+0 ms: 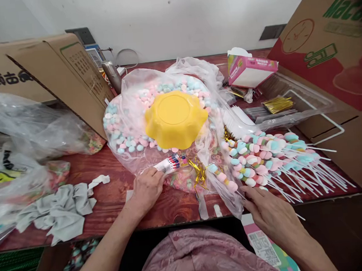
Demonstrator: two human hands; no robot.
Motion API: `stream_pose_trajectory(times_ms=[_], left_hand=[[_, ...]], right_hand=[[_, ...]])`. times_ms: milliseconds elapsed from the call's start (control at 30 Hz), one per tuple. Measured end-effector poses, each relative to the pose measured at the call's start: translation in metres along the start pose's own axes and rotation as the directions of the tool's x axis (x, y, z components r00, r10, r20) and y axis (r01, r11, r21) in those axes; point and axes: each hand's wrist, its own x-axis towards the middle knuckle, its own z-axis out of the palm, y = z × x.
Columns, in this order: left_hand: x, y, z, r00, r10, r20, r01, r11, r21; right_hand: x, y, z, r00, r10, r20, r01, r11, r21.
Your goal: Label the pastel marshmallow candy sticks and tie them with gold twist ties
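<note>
Small packing workshop: cartons [53, 74], bagged candy [127, 127], piled marshmallow skewers [270, 155].

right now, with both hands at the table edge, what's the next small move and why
Probably close the right hand on one white stick at the near edge of the marshmallow skewer pile. Its fingers already lie by the stick ends and look empty, while the left hand pins a small printed packet against the clear bag of marshmallows. The skewers overlap, so lifting one from the edge seems easiest.

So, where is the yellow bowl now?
In the head view, the yellow bowl lies upside down at table centre, on the clear bag of candies.
</note>
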Motion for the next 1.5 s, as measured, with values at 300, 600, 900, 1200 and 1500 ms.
stream_pose_trajectory(times_ms=[300, 600, 900, 1200, 1500], left_hand=[[0.014, 0.001, -0.001, 0.987, -0.155, -0.043, 0.138, 0.954, -0.266], [0.006, -0.008, 0.005, 0.997, -0.078, -0.008, 0.068, 0.912, -0.405], [0.007, -0.017, 0.006, 0.933, -0.349, 0.083, 0.297, 0.622, -0.725], [0.004, -0.004, 0.008, 0.988, -0.153, -0.021, 0.127, 0.886, -0.446], [0.005, -0.018, 0.012, 0.970, -0.244, 0.013, 0.182, 0.686, -0.704]], right_hand=[[0.005, 0.007, 0.003, 0.981, -0.012, -0.195, 0.010, 1.000, -0.014], [0.040, 0.024, -0.043, 0.901, 0.031, -0.433, -0.023, 0.999, 0.025], [0.053, -0.021, -0.024, 0.913, -0.096, -0.397, 0.203, 0.950, 0.238], [0.082, -0.033, -0.012, 0.854, -0.269, -0.446, 0.359, 0.924, 0.129], [0.080, -0.029, -0.009, 0.862, -0.242, -0.446, 0.354, 0.917, 0.186]])
